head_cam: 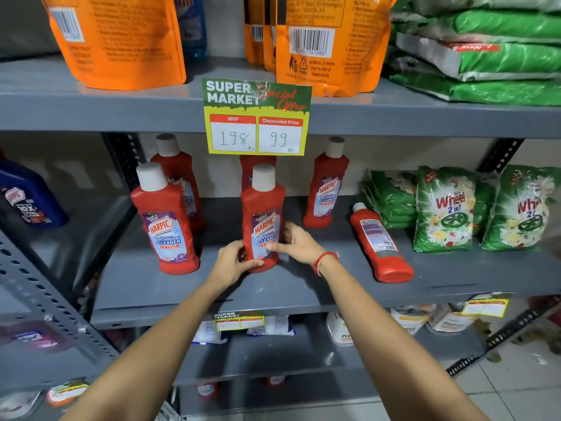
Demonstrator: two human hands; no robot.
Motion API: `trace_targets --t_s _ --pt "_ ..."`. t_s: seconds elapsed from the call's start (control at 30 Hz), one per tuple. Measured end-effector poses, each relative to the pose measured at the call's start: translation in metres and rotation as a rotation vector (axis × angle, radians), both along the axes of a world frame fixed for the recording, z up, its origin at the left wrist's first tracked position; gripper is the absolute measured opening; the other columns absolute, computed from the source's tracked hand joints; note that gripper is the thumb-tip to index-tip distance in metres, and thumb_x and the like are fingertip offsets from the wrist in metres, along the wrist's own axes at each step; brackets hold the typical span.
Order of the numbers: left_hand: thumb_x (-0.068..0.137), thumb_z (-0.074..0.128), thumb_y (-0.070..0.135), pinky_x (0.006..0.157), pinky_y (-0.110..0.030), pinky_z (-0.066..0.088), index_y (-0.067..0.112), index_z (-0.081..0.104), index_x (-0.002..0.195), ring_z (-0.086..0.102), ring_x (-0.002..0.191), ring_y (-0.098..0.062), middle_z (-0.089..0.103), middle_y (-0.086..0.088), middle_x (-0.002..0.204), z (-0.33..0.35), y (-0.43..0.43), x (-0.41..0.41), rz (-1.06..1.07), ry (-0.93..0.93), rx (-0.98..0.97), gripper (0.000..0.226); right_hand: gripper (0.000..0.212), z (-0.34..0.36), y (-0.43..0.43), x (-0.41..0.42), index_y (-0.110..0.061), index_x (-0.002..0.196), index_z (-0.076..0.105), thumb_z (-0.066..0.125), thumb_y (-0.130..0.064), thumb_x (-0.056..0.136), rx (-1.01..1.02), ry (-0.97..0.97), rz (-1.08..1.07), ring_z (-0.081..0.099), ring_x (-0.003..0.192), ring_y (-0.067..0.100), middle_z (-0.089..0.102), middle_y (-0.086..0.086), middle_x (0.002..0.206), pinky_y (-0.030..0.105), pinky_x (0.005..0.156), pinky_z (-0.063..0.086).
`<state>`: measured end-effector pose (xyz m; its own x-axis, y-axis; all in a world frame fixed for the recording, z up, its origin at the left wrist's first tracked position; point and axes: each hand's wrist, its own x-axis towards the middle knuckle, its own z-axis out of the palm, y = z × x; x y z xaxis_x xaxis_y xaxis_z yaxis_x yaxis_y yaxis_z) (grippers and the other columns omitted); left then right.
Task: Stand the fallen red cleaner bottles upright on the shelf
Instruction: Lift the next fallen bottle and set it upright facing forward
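Note:
Several red cleaner bottles with white caps are on the grey shelf. A middle bottle stands upright, label facing me, with my left hand gripping its base from the left and my right hand holding its right side. Upright bottles stand at the front left, back left and back right; another stands behind the held one, half hidden by the price sign. One red bottle lies on its side to the right, cap pointing to the back.
A price sign hangs from the shelf above. Green detergent bags stand at the shelf's right end. Orange pouches and green sacks sit on the upper shelf. A blue bottle stands on the left rack.

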<state>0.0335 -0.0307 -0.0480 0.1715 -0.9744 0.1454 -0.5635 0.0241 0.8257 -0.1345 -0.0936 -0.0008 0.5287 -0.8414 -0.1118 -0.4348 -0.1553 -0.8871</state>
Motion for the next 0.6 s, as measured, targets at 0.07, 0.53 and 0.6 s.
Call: trace_targets --t_s 0.07,0.53,0.6 --pt "0.068 0.079 0.015 0.072 0.001 0.043 0.003 0.06 0.113 0.061 0.087 -0.008 0.065 -0.003 0.104 0.005 -0.001 0.007 -0.045 0.016 0.051 0.05 0.056 -0.006 0.003 0.002 -0.003 0.126 0.045 0.072 -0.015 0.079 0.03 -0.003 0.004 0.056 0.119 0.027 0.057 0.016 0.131 0.042 0.104 0.046" --pt "0.073 0.076 0.018 0.091 -0.024 0.049 0.005 0.058 0.116 0.062 0.094 -0.004 0.065 0.0 0.107 0.003 0.008 0.01 -0.042 0.049 0.088 0.049 0.051 -0.024 0.025 0.009 -0.004 0.128 0.044 0.066 -0.012 0.084 0.003 -0.158 -0.097 0.056 0.119 0.026 0.056 0.018 0.131 0.034 0.099 0.048" --pt "0.071 0.077 0.021 0.088 -0.025 0.048 0.005 0.059 0.114 0.062 0.095 -0.01 0.066 -0.002 0.105 -0.001 0.02 0.001 0.117 0.033 -0.009 0.049 0.06 -0.027 0.029 0.001 -0.002 0.131 0.042 0.071 -0.015 0.08 0.001 -0.141 -0.12 0.053 0.122 0.026 0.053 0.018 0.134 0.038 0.104 0.045"
